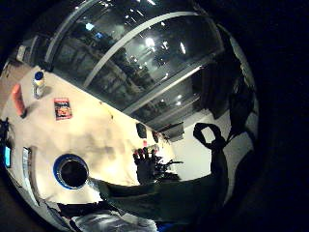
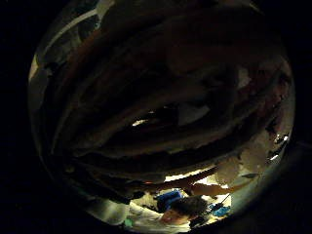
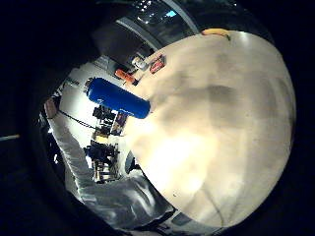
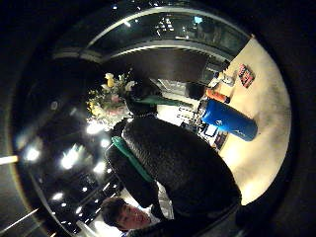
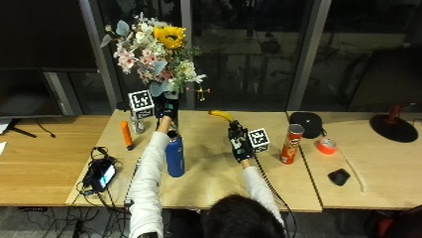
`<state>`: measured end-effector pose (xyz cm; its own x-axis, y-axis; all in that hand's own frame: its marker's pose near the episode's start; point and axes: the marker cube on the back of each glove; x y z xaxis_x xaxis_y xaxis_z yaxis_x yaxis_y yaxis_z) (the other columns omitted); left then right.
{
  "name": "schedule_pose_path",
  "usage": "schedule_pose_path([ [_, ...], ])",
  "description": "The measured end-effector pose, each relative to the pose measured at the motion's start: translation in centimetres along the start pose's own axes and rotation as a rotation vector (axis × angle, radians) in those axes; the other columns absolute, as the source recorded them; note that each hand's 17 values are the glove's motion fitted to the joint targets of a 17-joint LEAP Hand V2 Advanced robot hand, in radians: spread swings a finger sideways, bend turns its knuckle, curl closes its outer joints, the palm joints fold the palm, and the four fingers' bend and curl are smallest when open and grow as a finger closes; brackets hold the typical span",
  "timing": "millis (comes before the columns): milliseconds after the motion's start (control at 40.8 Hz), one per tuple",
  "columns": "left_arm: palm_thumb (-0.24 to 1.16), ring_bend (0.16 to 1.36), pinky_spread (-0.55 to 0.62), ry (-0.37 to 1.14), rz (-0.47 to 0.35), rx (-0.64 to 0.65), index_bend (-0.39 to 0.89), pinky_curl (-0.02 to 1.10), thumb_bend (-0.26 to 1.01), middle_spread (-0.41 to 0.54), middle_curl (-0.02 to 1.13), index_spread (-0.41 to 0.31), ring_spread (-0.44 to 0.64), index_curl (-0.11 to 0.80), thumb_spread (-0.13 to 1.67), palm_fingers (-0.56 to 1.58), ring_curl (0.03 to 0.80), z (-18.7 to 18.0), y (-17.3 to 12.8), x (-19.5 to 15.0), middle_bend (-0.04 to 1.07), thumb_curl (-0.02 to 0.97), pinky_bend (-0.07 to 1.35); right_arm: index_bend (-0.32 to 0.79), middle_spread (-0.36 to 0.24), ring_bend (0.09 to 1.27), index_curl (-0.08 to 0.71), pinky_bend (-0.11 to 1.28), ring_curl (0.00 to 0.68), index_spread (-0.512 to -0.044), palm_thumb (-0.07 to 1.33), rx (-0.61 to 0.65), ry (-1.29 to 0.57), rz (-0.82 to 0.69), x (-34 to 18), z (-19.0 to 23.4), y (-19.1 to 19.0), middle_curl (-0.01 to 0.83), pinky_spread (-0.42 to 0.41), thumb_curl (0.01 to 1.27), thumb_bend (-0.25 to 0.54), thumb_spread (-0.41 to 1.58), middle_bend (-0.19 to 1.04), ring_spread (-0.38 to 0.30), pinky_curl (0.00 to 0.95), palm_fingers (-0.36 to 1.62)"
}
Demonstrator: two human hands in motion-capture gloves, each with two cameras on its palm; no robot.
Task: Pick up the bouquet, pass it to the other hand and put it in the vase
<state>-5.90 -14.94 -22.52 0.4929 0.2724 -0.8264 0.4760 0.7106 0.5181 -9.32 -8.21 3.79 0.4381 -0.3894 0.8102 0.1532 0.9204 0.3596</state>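
Upper left of the outside view: bouquet (image 5: pixel 155 47) raised high, stems gripped by the left hand (image 5: pixel 166 110), well above the blue vase (image 5: pixel 175 156) standing upright on the table (image 5: pixel 217 183) just below that hand. Right hand (image 5: pixel 238 141) at centre frame, low over the table with fingers stretched out and holding nothing. Banana (image 5: pixel 221 115) just beyond it, red chip can (image 5: pixel 290 144) to its right, orange marker (image 5: pixel 126 135) at the left.

Lower left of the left little finger side palm view: round vase mouth (image 1: pixel 71 171) seen from above, with a gloved hand (image 1: pixel 145 164) spread flat on the pale table (image 1: pixel 91 130), presumably the right one.

Across the left thumb side palm view: dark stems (image 2: pixel 161 122) filling nearly the whole picture, close to the palm.

Left of centre in the right little finger side palm view: vase (image 3: pixel 118 98) standing on the table (image 3: pixel 211 128).

Upper left of the right thumb side palm view: bouquet (image 4: pixel 108 101) aloft; vase (image 4: pixel 228 120) at the right on the table.
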Motion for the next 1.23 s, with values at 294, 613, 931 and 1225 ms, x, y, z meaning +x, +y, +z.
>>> schedule_pose_path([
  [294,0.87,0.89,-0.37,-0.017,-0.027,-0.004,0.56,0.49,-0.03,-0.338,0.60,-0.361,-0.37,0.591,0.27,1.37,0.509,-0.9,-0.5,-2.6,0.84,0.813,0.65,0.10,-0.014,0.55,0.154,0.68,0.305,-0.398,0.13,0.098,0.103,0.100,2.9,-0.9,0.1,0.355,0.251,0.29,-0.022,1.08,0.24,0.023,0.350,0.03],
  [613,0.55,0.70,0.05,-0.234,-0.333,-0.556,0.16,0.55,-0.12,0.007,0.62,-0.087,0.01,0.534,0.60,-0.28,0.563,-7.9,11.8,-20.4,0.54,0.701,0.55,0.12,-0.013,0.55,0.157,0.67,0.299,-0.383,0.18,0.083,0.070,0.129,3.4,-1.1,0.9,0.354,0.265,0.28,-0.010,1.13,0.26,0.039,0.344,0.14],
  [931,0.64,0.55,0.43,-0.298,-0.281,-0.570,0.03,0.35,-0.04,0.386,0.32,0.126,0.43,0.321,0.84,-0.21,0.305,-9.8,12.6,-21.0,0.17,0.584,0.43,0.12,-0.005,0.53,0.167,0.64,0.297,-0.377,0.21,0.063,0.095,0.153,6.4,-2.0,2.0,0.348,0.266,0.28,-0.016,1.15,0.24,0.043,0.345,0.15],
  [1225,0.59,0.56,0.49,-0.567,-0.315,-0.587,0.04,0.33,-0.04,0.473,0.29,0.172,0.54,0.188,0.89,-0.22,0.288,-12.3,11.9,-17.4,0.17,0.495,0.43,0.14,-0.007,0.51,0.180,0.60,0.290,-0.375,0.25,0.094,0.283,0.192,9.8,-2.1,3.5,0.348,0.257,0.27,-0.013,1.18,0.24,0.035,0.336,0.18],
])
